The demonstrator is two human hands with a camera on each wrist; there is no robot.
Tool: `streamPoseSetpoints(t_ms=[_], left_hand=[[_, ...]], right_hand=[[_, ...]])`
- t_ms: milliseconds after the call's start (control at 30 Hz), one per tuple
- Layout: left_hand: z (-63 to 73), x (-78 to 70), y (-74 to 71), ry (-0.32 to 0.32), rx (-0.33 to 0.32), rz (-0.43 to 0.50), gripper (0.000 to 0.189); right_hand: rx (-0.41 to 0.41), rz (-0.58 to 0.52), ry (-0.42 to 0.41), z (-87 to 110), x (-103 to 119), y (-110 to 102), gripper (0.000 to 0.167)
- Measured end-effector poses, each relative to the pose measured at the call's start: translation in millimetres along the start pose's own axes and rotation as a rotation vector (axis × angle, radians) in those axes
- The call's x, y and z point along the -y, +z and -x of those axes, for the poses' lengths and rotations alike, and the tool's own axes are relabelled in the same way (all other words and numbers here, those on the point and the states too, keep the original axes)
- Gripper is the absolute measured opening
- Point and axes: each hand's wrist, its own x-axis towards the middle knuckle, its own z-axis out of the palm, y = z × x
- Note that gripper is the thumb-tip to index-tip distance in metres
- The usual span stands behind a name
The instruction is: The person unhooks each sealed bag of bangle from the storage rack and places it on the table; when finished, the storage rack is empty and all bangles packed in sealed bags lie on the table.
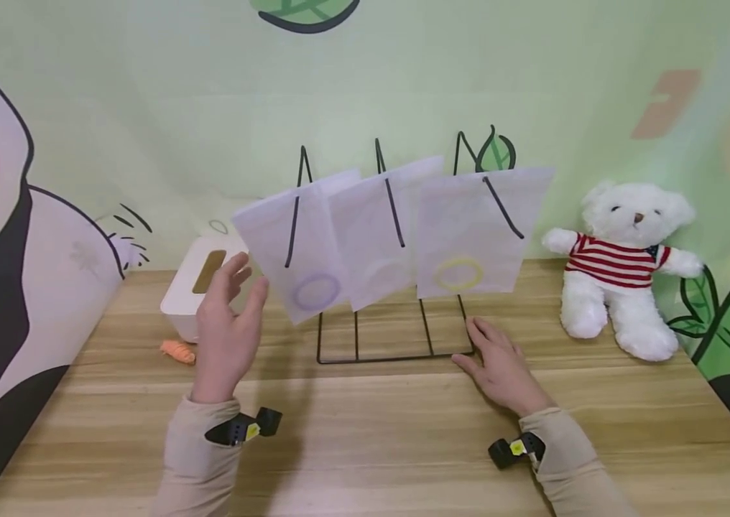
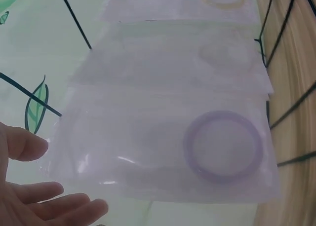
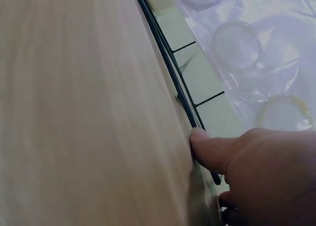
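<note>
A black wire rack (image 1: 397, 358) stands on the table with three clear plastic bags hung on its hooks. The left bag (image 1: 268, 237) holds a purple ring (image 2: 190, 147), the middle bag (image 1: 371, 244) a pale ring (image 3: 216, 42), and the right bag (image 1: 468, 222) a yellow ring (image 1: 439, 276). Beside the left bag's edge, my left hand (image 1: 229, 337) is raised with fingers spread and nothing in them. My right hand (image 1: 501, 370) holds the rack's front right base corner, thumb at the front wire and fingers along the side; some fingertips are hidden.
Behind my left hand sits a white box (image 1: 177, 294) with a slot in its top. A small orange bundle (image 1: 177, 351) lies in front of the box. To the right, a white teddy bear (image 1: 617, 262) in a striped shirt leans against the printed backdrop (image 1: 404, 72).
</note>
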Motion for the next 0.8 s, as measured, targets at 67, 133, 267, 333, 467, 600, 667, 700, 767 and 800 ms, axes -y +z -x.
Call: streamPoseSetpoints(t_ms=[67,133,267,333,467,600,667,700,767,800], left_hand=[[-1.0,-3.4,-1.0,-0.007,-0.008,0.037,0.046],[-1.7,-6.7,-1.8,-0.014,-0.015,0.074,0.045],[-4.0,-11.7,-1.3,0.000,-0.045,0.116,0.045],[-4.6,-13.6,-0.7,0.007,-0.056,0.129,0.045],[-4.5,-18.0,0.9,0.016,-0.075,0.151,0.044],[-4.3,-22.7,2.7,0.023,-0.093,0.163,0.043],[-4.6,-24.8,3.8,0.024,-0.102,0.161,0.044],[-4.8,-25.6,4.2,0.020,-0.107,0.160,0.044],[-5.5,-26.8,5.0,0.012,-0.117,0.166,0.046],[-5.9,-27.3,5.3,0.006,-0.120,0.170,0.046]], right_hand=[[-0.004,0.005,-0.006,0.3,0.5,0.6,0.069],[-0.003,-0.003,-0.010,0.5,0.3,1.4,0.070],[-0.008,-0.026,-0.003,1.0,-1.8,3.0,0.070],[-0.014,-0.024,0.002,1.6,-2.6,3.9,0.068],[-0.026,-0.015,0.002,2.5,-3.9,5.9,0.066],[-0.028,-0.015,0.000,2.3,-4.7,7.2,0.066],[-0.028,-0.015,0.001,2.0,-4.7,7.2,0.067],[-0.028,-0.013,0.001,1.9,-4.7,7.1,0.067],[-0.028,-0.009,0.000,1.5,-4.7,6.7,0.067],[-0.028,-0.007,-0.001,1.2,-4.7,6.5,0.066]])
